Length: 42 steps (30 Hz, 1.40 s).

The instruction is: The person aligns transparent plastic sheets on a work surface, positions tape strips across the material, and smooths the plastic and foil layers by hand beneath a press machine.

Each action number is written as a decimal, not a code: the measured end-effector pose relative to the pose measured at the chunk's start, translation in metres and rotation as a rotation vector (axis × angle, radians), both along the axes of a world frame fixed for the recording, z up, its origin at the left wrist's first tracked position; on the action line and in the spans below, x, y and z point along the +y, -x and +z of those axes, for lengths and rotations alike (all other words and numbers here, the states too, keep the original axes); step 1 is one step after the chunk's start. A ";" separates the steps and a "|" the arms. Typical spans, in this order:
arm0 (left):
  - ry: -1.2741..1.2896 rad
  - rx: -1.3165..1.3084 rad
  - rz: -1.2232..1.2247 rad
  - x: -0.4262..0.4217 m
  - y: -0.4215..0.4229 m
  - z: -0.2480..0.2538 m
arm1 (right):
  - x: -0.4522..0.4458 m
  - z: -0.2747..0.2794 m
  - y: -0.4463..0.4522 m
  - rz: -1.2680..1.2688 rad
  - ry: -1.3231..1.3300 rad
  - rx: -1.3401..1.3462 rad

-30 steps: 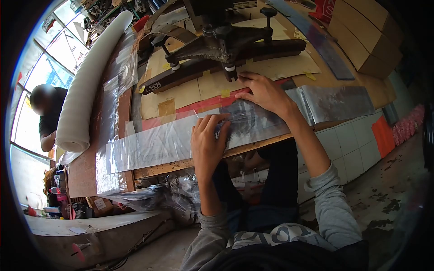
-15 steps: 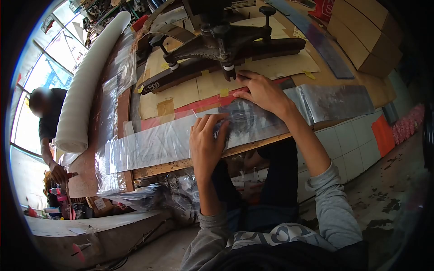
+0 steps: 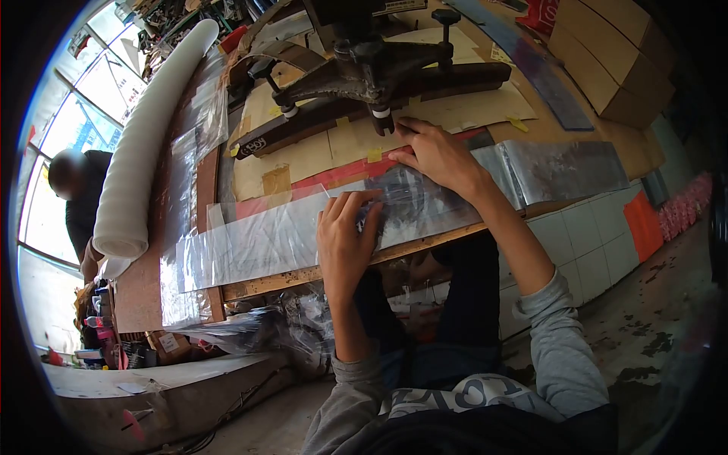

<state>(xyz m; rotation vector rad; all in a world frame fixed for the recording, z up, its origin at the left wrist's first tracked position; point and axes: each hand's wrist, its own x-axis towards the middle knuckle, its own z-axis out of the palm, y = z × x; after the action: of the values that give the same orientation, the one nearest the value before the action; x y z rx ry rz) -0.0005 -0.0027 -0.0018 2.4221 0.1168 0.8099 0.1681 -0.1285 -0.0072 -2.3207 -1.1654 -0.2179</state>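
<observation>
Resting on plastic film, left hand stays while co-worker's arm has risen.

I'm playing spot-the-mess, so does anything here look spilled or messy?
Yes, maybe. Dark, ragged patches mark the floor at the right; I can't tell if they're spills or wear. Crumpled clear plastic also bunches below the table edge, untidier than the flatter sheet under the left hand.

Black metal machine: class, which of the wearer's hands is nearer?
Right: the right hand is beside the machine's lower tip; the left hand is farther off, on the clear plastic.
</observation>
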 end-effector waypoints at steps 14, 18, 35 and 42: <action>0.000 0.004 0.003 -0.001 0.000 0.001 | -0.002 -0.007 -0.005 0.065 -0.110 -0.131; 0.019 0.035 0.013 -0.002 0.001 0.005 | -0.002 -0.010 -0.007 0.084 -0.116 -0.136; -0.021 -0.013 -0.004 0.001 0.000 -0.001 | -0.003 -0.007 -0.006 0.093 -0.114 -0.115; -0.018 -0.010 0.005 0.000 0.000 -0.001 | -0.004 -0.005 -0.005 0.086 -0.083 -0.093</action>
<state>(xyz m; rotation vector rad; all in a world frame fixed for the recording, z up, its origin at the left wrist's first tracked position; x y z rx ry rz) -0.0006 -0.0029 -0.0033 2.4352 0.1115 0.8288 0.1728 -0.1325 -0.0120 -2.2039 -1.2746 -0.3399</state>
